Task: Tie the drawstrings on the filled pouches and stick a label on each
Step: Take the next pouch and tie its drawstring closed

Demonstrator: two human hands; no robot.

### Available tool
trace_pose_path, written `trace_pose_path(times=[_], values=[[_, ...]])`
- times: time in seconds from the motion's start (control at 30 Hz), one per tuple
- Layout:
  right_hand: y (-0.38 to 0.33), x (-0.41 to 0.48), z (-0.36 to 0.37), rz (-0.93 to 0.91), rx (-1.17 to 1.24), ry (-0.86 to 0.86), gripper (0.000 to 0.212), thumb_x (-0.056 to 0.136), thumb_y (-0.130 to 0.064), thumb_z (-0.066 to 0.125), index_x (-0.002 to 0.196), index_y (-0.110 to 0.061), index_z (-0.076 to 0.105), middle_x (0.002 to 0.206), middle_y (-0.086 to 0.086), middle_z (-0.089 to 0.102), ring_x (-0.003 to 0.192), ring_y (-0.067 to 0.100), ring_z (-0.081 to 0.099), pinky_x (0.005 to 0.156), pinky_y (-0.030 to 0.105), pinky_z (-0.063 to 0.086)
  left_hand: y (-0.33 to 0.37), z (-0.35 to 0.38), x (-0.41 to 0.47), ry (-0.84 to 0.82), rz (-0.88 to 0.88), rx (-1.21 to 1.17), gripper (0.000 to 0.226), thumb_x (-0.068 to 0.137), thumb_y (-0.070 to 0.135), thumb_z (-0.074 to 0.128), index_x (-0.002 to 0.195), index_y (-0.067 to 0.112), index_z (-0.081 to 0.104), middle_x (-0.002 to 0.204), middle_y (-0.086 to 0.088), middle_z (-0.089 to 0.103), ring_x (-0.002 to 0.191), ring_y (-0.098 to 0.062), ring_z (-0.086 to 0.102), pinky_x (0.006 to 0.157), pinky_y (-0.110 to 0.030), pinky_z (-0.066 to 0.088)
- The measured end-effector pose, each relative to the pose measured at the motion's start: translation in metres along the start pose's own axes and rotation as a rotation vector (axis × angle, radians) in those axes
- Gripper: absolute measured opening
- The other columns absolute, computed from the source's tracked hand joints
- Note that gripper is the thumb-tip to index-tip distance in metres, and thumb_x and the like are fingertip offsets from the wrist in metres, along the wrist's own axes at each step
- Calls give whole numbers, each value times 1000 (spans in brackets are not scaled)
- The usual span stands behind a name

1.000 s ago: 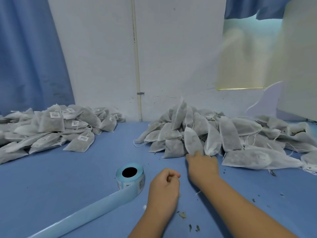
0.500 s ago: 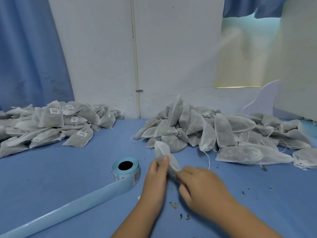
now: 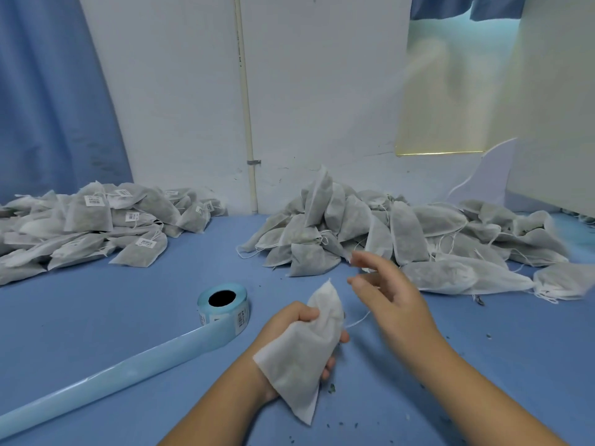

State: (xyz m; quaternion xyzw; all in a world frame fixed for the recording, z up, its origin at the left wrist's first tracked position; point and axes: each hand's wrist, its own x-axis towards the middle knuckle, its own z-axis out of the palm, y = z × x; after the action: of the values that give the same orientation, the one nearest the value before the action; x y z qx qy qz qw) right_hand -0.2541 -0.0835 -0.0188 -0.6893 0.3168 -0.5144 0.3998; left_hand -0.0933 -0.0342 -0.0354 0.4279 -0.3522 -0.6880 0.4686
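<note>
1. The work surface is a blue table (image 3: 96,317), matt and smooth, scattered with dark crumbs (image 3: 331,387) near the front edge.
2. Behind it stands a white wall (image 3: 322,91), a bit scuffed low down, with a thin pale pipe (image 3: 246,123) running straight up it. A blue curtain (image 3: 48,91) hangs at the left, and a yellowish sheet (image 3: 450,91) with a shiny lower edge sits at the upper right.
3. At the back left is a labelled pile (image 3: 90,220) of grey, soft, flat-sided pouches, several showing small white barcode stickers.
4. At the back right, well apart from it, is an unlabelled pile (image 3: 402,233) of the same pouches, plump and crumpled, with loose white strings trailing out.
5. Between the piles, nearer the front, the label roll (image 3: 223,305) lies on its side. It is a pale blue ring with a dark hollow core, and its glossy backing strip (image 3: 112,378) runs off to the lower left.
6. The left hand (image 3: 283,321) grips a pouch (image 3: 302,355) around its gathered neck, just above the table. The pouch is white, papery fabric, pointed at the top and bulging below.
7. The right hand (image 3: 392,300) is just beside it, blurred, with forefinger and thumb apart. A thin drawstring (image 3: 357,321) runs from the pouch's neck towards that hand's underside, and I can't tell whether any finger has hold of it.
</note>
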Motion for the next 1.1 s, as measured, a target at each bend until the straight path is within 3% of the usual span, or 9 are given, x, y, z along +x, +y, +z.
trace_pose_path(times=[0.1,0.2,0.33,0.57,0.67,0.8,0.93,1.03,1.1], values=[[4,3,-8,107,18,-274,33,94,-28,60,125,-36,55,126,-18,59,102,6,64,92,24,47,-1,4,0,-39,-81,136,41,65,40,55,89,11,70,74,-8,70,44,-20,53,44,-19,41],[5,0,-7,121,28,-468,27,90,-34,56,108,-18,69,81,0,72,62,14,62,66,18,45,2,4,-1,-135,-115,259,57,84,58,39,97,6,59,60,-2,68,40,-15,51,42,-16,38],[5,2,-12,116,-106,-488,24,93,-36,56,85,-18,70,54,3,60,56,13,48,60,25,40,3,-2,-4,-300,-107,303,76,85,75,30,105,9,60,65,2,69,41,-8,50,43,-15,38],[1,8,-32,144,-259,-470,10,88,-30,68,83,-24,74,63,-9,57,61,10,50,66,27,39,2,0,-5,-64,-3,264,22,85,37,67,92,16,73,73,-6,70,43,-13,57,40,-15,39],[2,12,-39,155,-332,-373,10,86,-29,69,77,-26,74,49,-15,37,51,5,33,57,25,28,2,6,-6,72,147,320,17,86,21,71,102,21,75,88,1,74,73,-8,68,60,-16,50],[7,13,-41,153,-550,-318,16,86,-33,67,71,-27,70,47,-19,44,47,2,37,53,20,30,-4,14,-6,399,524,915,24,88,24,59,97,42,72,94,24,70,87,7,62,71,-9,44],[4,10,-34,109,-429,-354,15,86,-31,68,73,-23,69,46,-15,41,47,3,34,50,18,28,-7,13,-5,662,936,1622,29,75,10,66,96,29,73,95,8,67,85,-16,63,73,-28,42],[-1,6,-27,85,-311,-405,12,85,-27,69,74,-21,70,47,-14,37,49,5,32,50,16,28,-9,14,-1,667,1097,1725,40,57,-1,72,93,16,75,106,-7,70,95,-28,68,80,-38,49],[-1,4,-24,89,-258,-396,14,85,-23,69,72,-20,69,48,-14,36,49,6,31,50,18,28,-14,22,-3,500,1059,1511,41,68,4,53,103,16,72,108,2,70,100,-11,61,87,-25,46]])
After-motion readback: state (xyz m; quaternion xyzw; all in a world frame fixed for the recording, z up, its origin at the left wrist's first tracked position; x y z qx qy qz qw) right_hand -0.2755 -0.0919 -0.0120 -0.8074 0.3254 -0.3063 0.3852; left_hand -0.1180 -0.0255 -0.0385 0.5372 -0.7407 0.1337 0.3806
